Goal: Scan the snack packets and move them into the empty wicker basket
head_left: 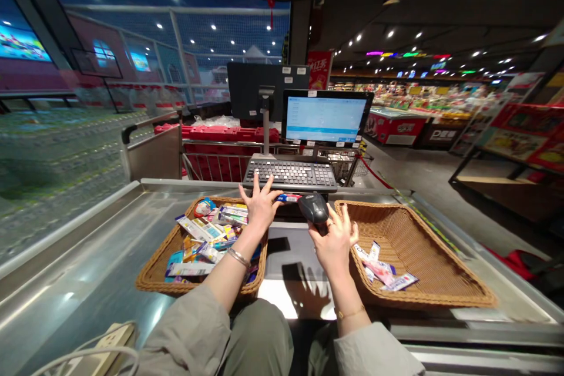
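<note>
Over the checkout counter, left hand splays open; right hand clenches a barcode scanner.

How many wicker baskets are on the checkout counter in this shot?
2. The left wicker basket sits on the steel checkout counter, heaped with small packets; the right wicker basket holds only a few packets. No others show.
</note>
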The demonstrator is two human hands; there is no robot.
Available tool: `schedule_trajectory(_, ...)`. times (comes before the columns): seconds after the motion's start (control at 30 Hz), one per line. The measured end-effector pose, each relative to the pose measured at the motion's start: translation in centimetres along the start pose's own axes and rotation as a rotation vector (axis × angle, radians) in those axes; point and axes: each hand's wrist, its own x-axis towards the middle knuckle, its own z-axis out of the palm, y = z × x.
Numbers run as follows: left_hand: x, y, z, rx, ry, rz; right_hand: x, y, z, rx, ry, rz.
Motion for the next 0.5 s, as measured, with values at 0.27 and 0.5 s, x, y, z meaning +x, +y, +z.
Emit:
schedule_trajectory(0.27, 0.6, 2.0, 0.9, -0.030, 0.004, 0.047, 1.6, 1.7, -1.6, -0.035, 0.131, 0.126)
schedule_trajectory(0.5, 1.0, 4.8, 1.1, -0.077, -0.022, 0.084, 2.5, 3.7, -3.3, -0.068, 0.213, 0.227)
